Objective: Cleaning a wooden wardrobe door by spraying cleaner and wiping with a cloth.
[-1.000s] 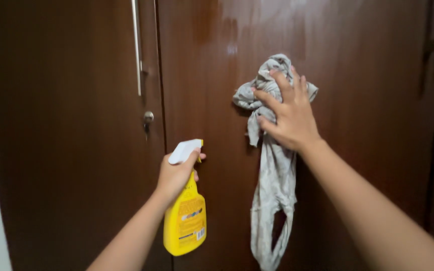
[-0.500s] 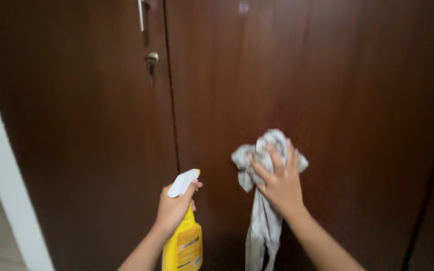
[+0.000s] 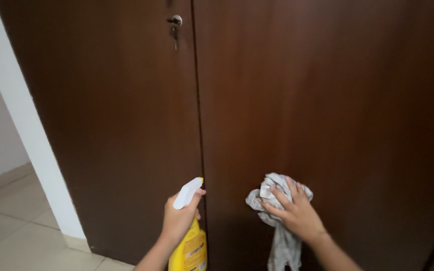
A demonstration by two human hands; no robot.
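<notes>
I see the right hand point(image 3: 297, 215) flat on a grey rag point(image 3: 277, 200), fingers spread, pressing the bunched top against the right door panel point(image 3: 327, 100) of a dark brown wardrobe, low down, just right of the centre seam point(image 3: 197, 125) btw the two doors. Rest of the rag hangs loose below the hand. Left hand point(image 3: 179, 218) is wrapped round the neck of a yellow spray bottle point(image 3: 189, 251) w/ white trigger head point(image 3: 187, 192), held upright just left of that seam, nozzle toward the door; one finger lies along the trigger.

Handling, my read: rag is soft, limp, light, no stiffness, so it only stays put under palm pressure; best hold is on the wadded part, not the dangling tail, which would drag or flap. Door face looks glossy, prob. slick, so the cloth should slide easily. Bottle looks rigid plastic, light to moderate depending on fill (can't tell level); neck under the trigger is the sure grip.

Also: key in the lock point(image 3: 175, 22) up on the left door, well above the seam's lower end; white wall edge point(image 3: 31, 140) and tiled floor point(image 3: 21, 236) far left of it.
</notes>
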